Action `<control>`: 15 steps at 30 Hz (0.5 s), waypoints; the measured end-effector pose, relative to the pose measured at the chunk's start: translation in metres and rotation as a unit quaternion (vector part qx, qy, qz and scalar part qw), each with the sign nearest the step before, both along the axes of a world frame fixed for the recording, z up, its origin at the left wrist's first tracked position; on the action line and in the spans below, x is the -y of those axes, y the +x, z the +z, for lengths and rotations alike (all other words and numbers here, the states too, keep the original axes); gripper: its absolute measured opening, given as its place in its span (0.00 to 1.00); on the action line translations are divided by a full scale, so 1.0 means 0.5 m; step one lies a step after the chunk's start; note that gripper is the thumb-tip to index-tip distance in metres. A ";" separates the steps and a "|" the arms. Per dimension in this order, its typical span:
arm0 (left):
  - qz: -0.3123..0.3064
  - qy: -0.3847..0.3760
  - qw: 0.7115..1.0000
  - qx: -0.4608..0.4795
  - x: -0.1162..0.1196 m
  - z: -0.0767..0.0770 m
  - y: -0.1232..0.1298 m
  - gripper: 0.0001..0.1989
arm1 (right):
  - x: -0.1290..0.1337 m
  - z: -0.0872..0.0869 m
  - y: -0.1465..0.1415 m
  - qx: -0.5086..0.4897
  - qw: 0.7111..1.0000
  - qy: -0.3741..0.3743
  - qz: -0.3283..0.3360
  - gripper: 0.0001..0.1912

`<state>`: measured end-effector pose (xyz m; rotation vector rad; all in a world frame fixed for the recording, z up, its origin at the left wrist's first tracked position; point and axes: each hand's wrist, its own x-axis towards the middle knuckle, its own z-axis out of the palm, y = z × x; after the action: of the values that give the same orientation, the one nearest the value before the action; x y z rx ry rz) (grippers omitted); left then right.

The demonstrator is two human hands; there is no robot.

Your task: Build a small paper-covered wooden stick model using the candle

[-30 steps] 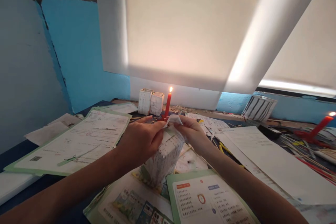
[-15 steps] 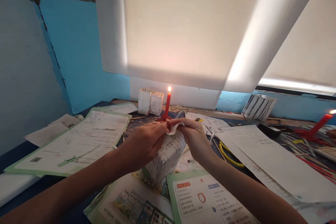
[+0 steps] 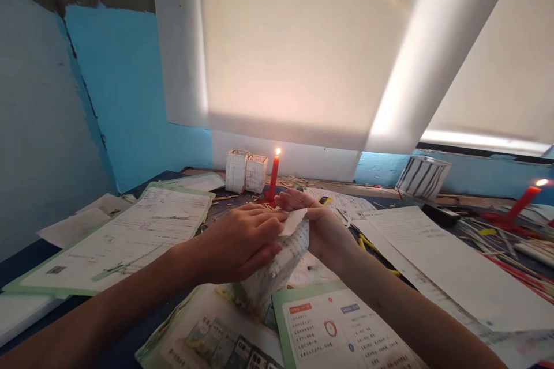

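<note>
A box covered in printed paper (image 3: 274, 271) stands tilted over a magazine, between my two hands. A loose white paper flap (image 3: 295, 221) sticks up at its top edge. My left hand (image 3: 242, 242) wraps over the box's left upper edge, its thumb on the near side and its fingers on top by the flap. Against the right and far side rests my right hand (image 3: 329, 236), its fingers stretched out and its palm at the box. Just behind the fingers a lit red candle (image 3: 274, 176) stands upright.
Two small paper-covered boxes (image 3: 237, 170) stand left of the candle. A striped box (image 3: 423, 176) is farther right, and another lit red candle (image 3: 523, 206) leans at the right edge. Worksheets (image 3: 130, 236), thin sticks and a yellow cable (image 3: 367, 247) lie around.
My right fingers have gone from pinching the paper flap to lying stretched out. My left hand has flattened over the box top. The box has tilted slightly and the view has shifted.
</note>
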<state>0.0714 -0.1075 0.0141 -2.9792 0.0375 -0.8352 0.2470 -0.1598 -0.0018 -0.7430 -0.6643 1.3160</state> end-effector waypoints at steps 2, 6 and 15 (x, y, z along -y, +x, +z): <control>0.001 0.019 1.000 -0.015 0.000 0.002 0.001 0.15 | 0.001 0.000 0.012 0.003 1.000 0.007 0.026 0.21; -0.002 0.068 0.997 -0.028 -0.005 0.005 0.003 0.18 | 0.008 0.010 0.041 0.004 0.998 0.048 0.036 0.16; -0.020 0.151 0.987 -0.055 -0.001 0.014 0.019 0.19 | 0.007 0.058 0.069 0.446 0.892 -0.056 0.049 0.11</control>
<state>0.0807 -0.1073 0.0209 -2.7417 0.2100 -0.6040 0.2814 -0.1632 0.0272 -1.4501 -1.3737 1.0610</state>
